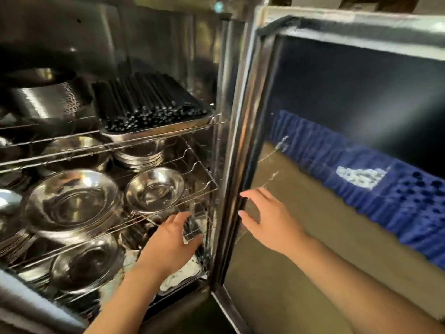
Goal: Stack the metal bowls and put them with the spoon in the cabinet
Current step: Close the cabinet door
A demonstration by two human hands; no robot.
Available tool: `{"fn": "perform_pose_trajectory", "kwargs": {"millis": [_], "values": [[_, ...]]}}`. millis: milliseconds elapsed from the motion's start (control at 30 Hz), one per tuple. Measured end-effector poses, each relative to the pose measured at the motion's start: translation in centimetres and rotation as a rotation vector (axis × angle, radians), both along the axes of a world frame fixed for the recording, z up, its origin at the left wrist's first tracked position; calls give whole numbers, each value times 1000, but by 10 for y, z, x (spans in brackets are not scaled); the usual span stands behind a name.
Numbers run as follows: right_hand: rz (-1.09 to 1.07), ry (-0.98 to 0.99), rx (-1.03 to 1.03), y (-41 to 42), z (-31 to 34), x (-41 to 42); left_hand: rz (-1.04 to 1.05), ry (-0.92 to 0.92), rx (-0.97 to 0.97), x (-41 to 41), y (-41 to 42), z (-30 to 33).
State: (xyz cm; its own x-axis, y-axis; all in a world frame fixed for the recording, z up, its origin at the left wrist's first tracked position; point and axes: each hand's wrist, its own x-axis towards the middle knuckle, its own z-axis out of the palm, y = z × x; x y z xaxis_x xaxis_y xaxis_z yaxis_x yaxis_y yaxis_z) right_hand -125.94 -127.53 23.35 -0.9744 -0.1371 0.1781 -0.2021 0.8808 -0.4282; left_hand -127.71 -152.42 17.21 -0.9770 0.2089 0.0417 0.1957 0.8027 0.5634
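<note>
Head view looks into the open steel cabinet (231, 68), and I judge this as the putting-away step. My left hand (168, 242) reaches under the lowest wire shelf (154, 218) at the cabinet's right end, its grip curled around something glinting and blurred beside a pale tray (187, 273) on the bottom; it may be the spoon, but I cannot tell, nor whether the fingers truly clamp it. My right hand (269, 220) is spread wide, holding nothing, fingertips at the inner edge of the glass door (337, 165).

Metal bowls (72, 203) already sit nested in polished, mirror-bright stacks on the wire racks, a smaller round one (155, 189) just beside them. Above, black chopsticks (147, 104) lie bundled in a flat steel tray.

Next, I think, the left hand must come out clear of the thin shelf wires before the door swings shut; slick steel and tight rack gaps call for care.
</note>
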Motion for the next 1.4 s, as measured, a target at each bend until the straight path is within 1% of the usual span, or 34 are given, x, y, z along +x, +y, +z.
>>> {"fn": "perform_pose_trajectory", "kwargs": {"millis": [133, 233, 333, 433, 500, 600, 700, 833, 900, 967, 1100, 1267, 1400], "values": [[-31, 170, -38, 53, 28, 59, -108, 135, 56, 37, 69, 35], [-29, 266, -25, 79, 47, 97, -156, 221, 99, 60, 109, 57], [-14, 377, -19, 121, 69, 154, -202, 330, 149, 100, 171, 81], [10, 460, -48, 160, 89, 216, -256, 418, 257, 148, 235, 102], [32, 532, -79, 179, 101, 251, -286, 436, 349, 177, 268, 112], [141, 601, -132, 209, 115, 296, -332, 480, 465, 221, 316, 122], [193, 713, -155, 237, 125, 324, -336, 570, 508, 255, 355, 130], [127, 863, -134, 269, 130, 327, -357, 615, 588, 275, 386, 141], [81, 856, -136, 283, 129, 321, -344, 623, 569, 282, 396, 145], [61, 803, -162, 293, 126, 314, -271, 596, 540, 289, 405, 150], [102, 696, -275, 300, 119, 306, -186, 636, 478, 292, 411, 150], [114, 730, -276, 288, 116, 306, -127, 657, 466, 301, 402, 151], [164, 774, -261, 270, 117, 314, -78, 700, 400, 310, 382, 146]]}}
